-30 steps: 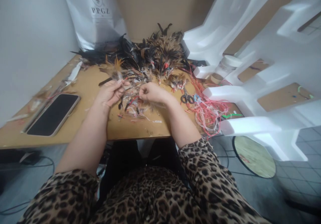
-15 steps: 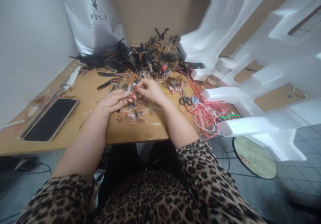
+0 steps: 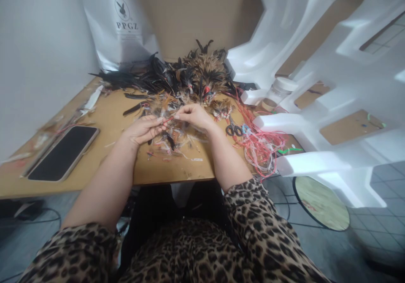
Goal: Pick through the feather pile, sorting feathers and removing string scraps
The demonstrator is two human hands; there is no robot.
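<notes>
A short red cord (image 3: 169, 120) runs between my two hands, above the middle of the table. My left hand (image 3: 144, 129) pinches one end of it between thumb and fingers. At the other end, the fingertips of my right hand (image 3: 193, 116) are closed on the cord. Beneath and around both hands lie loose brown and black feathers (image 3: 171, 141) with white and red scraps. Whether a feather is also held in my left hand is too small to tell.
Dark and brown feather bundles (image 3: 202, 72) are heaped at the back. Black-handled scissors (image 3: 234, 130) and tangled red cords (image 3: 261, 143) lie at the right, beside white foam packing (image 3: 303, 160). A phone (image 3: 65, 153) rests at the left; a silver bag (image 3: 126, 42) stands behind.
My right hand has drawn slightly to the right and the red cord, looped before, is now stretched straighter between the hands. The left hand stays nearly in place. The view has shifted slightly.
</notes>
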